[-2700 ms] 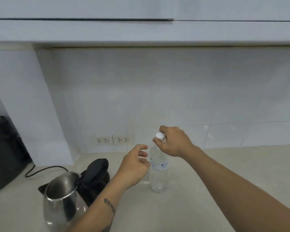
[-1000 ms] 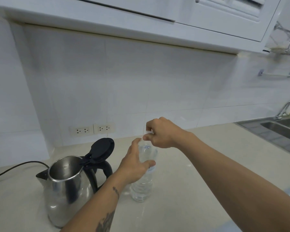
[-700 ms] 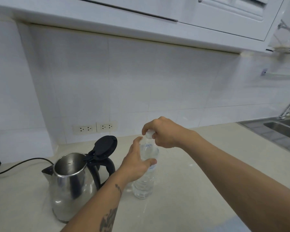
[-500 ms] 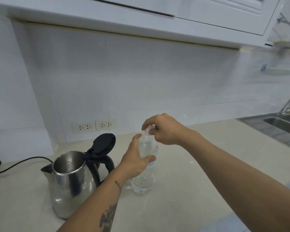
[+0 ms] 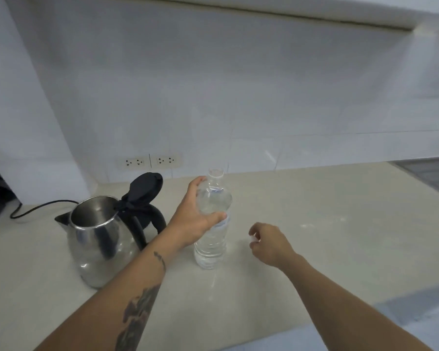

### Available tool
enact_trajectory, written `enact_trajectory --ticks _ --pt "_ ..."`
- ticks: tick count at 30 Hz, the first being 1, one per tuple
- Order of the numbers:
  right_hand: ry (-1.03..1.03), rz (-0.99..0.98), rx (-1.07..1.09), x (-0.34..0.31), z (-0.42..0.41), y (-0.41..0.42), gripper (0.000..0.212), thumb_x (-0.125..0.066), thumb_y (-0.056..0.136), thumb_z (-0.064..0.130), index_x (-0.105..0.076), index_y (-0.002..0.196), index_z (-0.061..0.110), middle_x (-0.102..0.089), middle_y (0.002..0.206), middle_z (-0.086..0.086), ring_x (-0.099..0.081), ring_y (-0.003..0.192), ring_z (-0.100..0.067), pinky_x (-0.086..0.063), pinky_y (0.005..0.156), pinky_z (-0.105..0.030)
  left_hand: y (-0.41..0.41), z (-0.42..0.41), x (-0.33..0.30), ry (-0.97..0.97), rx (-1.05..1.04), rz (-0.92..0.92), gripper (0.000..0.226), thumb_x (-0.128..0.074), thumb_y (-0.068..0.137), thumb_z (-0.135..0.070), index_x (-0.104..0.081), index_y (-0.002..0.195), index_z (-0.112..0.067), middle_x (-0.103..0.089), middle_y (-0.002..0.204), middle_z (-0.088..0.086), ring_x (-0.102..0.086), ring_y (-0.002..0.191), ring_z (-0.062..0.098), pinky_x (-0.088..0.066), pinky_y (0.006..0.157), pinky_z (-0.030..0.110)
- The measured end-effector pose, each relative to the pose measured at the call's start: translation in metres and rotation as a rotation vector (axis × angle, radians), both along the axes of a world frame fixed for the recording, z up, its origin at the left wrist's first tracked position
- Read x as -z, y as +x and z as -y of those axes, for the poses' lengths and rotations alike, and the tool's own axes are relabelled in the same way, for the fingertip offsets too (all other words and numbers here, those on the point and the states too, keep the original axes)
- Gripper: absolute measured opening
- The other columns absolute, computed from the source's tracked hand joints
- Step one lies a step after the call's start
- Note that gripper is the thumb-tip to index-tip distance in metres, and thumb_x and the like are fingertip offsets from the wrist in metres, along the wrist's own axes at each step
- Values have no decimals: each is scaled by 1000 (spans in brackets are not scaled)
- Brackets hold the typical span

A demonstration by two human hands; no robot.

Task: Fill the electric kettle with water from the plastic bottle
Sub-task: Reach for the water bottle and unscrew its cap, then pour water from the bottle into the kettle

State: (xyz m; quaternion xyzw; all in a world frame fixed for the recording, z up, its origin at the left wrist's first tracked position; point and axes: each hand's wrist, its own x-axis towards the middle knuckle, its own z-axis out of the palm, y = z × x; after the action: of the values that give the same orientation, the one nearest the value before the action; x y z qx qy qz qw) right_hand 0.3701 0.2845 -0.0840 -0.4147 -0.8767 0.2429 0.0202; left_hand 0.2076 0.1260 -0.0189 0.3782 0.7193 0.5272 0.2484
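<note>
We see the plastic bottle (image 5: 211, 224) standing upright on the pale surface (image 5: 340, 224), uncapped, just right of the electric kettle (image 5: 99, 239), whose black lid (image 5: 145, 187) is flipped up. Our left hand (image 5: 195, 219) wraps around the bottle's upper body. Our right hand (image 5: 269, 243), just beside the bottle and low over the surface, pinches a small white cap (image 5: 254, 239) in curled fingertips.

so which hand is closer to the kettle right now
Left. The left hand grips the bottle just right of the kettle; the right hand is farther right, beyond the bottle.
</note>
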Motion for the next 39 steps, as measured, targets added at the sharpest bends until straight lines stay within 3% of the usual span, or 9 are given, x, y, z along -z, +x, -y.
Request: enact_trajectory --ticks 5,13,19,26,29,31,33,36,39 --pt "7 179 -128 56 4 12 28 -48 95 28 -61 117 16 -60 122 -8 -59 115 -29 -47 91 -32 5 -3 0 7 -61 37 89 -82 82 -15 -29 144 -49 -38 140 -6 -49 119 9 -43 74 5" --pt "23 183 -192 69 6 6 41 -54 90 28 -51 129 19 -49 127 -7 -50 123 -30 -49 92 -37 11 -3 4 31 -101 84 90 -84 77 -16 -30 136 -55 -40 140 -5 -47 113 -11 -42 82 11" --pt "-136 -206 -163 32 9 -13 70 -72 84 30 -38 145 23 -45 136 -3 -45 129 -23 -44 102 -37 17 -1 -3 -38 -122 58 90 -84 74 -27 -31 141 -55 -44 143 -9 -51 126 9 -48 104 31" --pt "-344 -558 -189 -8 17 -38 70 -80 74 13 -45 133 30 -55 126 8 -54 113 -12 -50 95 -33 32 -10 -20 -180 -301 -122 93 -87 55 -54 -32 131 -45 -57 126 -4 -60 111 18 -53 97 36" --pt "-361 -691 -147 -4 23 -35 61 -71 75 5 -47 126 29 -63 119 7 -61 111 -12 -56 93 -45 42 -22 -30 -287 -330 -211 90 -84 66 -57 -24 129 -32 -48 131 -4 -53 111 21 -46 91 33" --pt "-367 -763 -133 0 30 -31 64 -69 80 2 -44 132 29 -63 122 10 -59 117 -9 -57 91 -37 46 -29 -35 -318 -305 -198 91 -78 75 -57 -17 137 -31 -41 144 -1 -52 119 24 -44 93 34" --pt "-376 -816 -148 -2 38 -29 75 -77 79 6 -39 137 33 -60 128 11 -57 121 -5 -52 92 -22 49 -36 -40 -345 -262 -136 94 -67 85 -57 -4 151 -36 -31 153 4 -48 131 29 -42 99 36" --pt "-376 -863 -140 -6 44 -32 91 -87 67 29 -35 142 34 -53 136 10 -54 128 -9 -48 104 -33 48 -40 -52 -426 -146 -53 78 -45 98 -54 5 157 -44 -24 156 7 -40 139 34 -36 105 43" --pt "-376 -875 -80 -12 42 -37 104 -88 62 42 -26 145 33 -49 140 5 -52 131 -15 -47 109 -44 36 -35 -59 -444 -35 -44 63 -35 100 -51 -7 157 -51 -25 162 3 -42 138 26 -31 106 40"
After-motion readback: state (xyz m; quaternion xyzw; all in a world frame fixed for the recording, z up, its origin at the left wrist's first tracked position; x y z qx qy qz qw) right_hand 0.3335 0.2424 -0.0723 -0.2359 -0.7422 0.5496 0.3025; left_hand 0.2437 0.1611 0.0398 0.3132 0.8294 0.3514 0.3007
